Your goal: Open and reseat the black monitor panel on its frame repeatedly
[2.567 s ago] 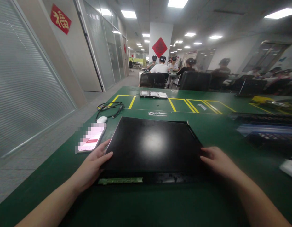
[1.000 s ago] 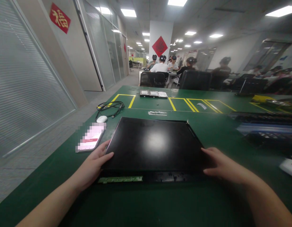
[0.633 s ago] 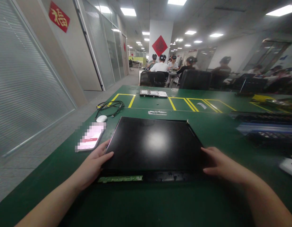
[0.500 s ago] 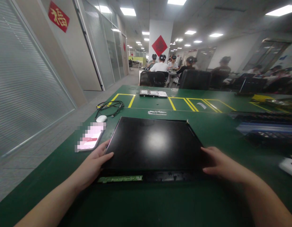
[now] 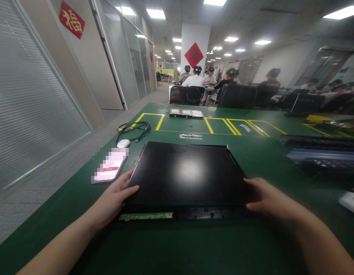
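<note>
A dark, glossy display panel [image 5: 182,179] lies in front of me with a bright reflection in its middle. My left hand [image 5: 118,193] grips its left edge, thumb on top and fingers at the side. At the right edge, my right hand [image 5: 261,194] holds it between thumb and fingers, partly in shadow. Below the panel's near edge shows a black frame [image 5: 205,213], and along its left part runs a narrow green circuit board [image 5: 145,216]. The undersides of the panel and the fingers beneath are hidden.
On the green table [image 5: 171,248], a phone [image 5: 110,168], a white earbud case or mouse [image 5: 123,143] and a coiled black cable [image 5: 133,130] lie left. Several drives [image 5: 186,113] sit at the back. Dark parts [image 5: 322,156] and a white object [image 5: 350,202] are right. People sit beyond.
Almost nothing differs. Both hands keep their hold on the display panel's edges, and the view has shifted very slightly.
</note>
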`<state>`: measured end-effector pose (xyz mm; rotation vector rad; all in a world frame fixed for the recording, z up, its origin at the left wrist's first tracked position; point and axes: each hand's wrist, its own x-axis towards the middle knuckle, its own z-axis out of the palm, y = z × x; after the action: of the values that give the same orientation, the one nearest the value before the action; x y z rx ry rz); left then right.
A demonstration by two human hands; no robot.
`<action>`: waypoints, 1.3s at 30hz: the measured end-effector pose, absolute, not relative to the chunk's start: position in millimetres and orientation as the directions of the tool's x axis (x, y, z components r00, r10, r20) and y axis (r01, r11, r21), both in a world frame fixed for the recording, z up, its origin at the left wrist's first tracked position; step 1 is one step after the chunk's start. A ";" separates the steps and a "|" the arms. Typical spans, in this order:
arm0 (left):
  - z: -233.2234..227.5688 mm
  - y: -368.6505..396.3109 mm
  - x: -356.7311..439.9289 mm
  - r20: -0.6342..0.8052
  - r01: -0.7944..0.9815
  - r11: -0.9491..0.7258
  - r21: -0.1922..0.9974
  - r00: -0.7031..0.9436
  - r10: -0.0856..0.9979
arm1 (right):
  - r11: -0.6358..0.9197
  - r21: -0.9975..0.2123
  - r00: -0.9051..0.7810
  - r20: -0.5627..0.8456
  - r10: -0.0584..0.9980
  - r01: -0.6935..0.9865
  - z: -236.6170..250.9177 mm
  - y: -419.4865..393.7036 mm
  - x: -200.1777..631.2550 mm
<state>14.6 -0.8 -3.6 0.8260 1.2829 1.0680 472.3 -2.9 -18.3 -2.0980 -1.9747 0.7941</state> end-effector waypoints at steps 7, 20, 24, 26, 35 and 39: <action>-7.2 1.2 10.6 -0.330 -0.157 0.327 0.932 0.010 0.944 | -0.098 -0.460 -0.025 -0.255 0.967 0.883 -20.0 -1.8 475.6; -0.1 -0.1 10.9 -0.342 -0.120 0.344 0.931 0.034 0.939 | -0.094 -0.494 -0.013 -0.209 0.978 0.864 -25.2 -2.7 478.4; 1.3 1.1 11.2 -0.357 -0.134 0.358 0.924 0.030 0.934 | -0.087 -0.491 -0.029 -0.224 0.974 0.867 -25.6 -2.1 479.8; 2.2 1.5 11.3 -0.364 -0.135 0.366 0.921 0.038 0.931 | -0.088 -0.488 -0.030 -0.228 0.973 0.869 -26.2 -1.8 480.6; 1.5 1.4 8.7 -0.354 -0.118 0.358 0.926 0.048 0.934 | -0.096 -0.479 -0.015 -0.221 0.975 0.873 -26.6 -1.3 479.2; 0.5 2.1 9.8 -0.340 -0.111 0.343 0.933 0.043 0.939 | -0.098 -0.488 -0.015 -0.222 0.975 0.867 -22.8 -2.0 476.2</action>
<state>9.8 2.1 0.5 0.8782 1.2529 0.9872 476.2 -2.0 -22.8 -2.0473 -1.9567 0.7645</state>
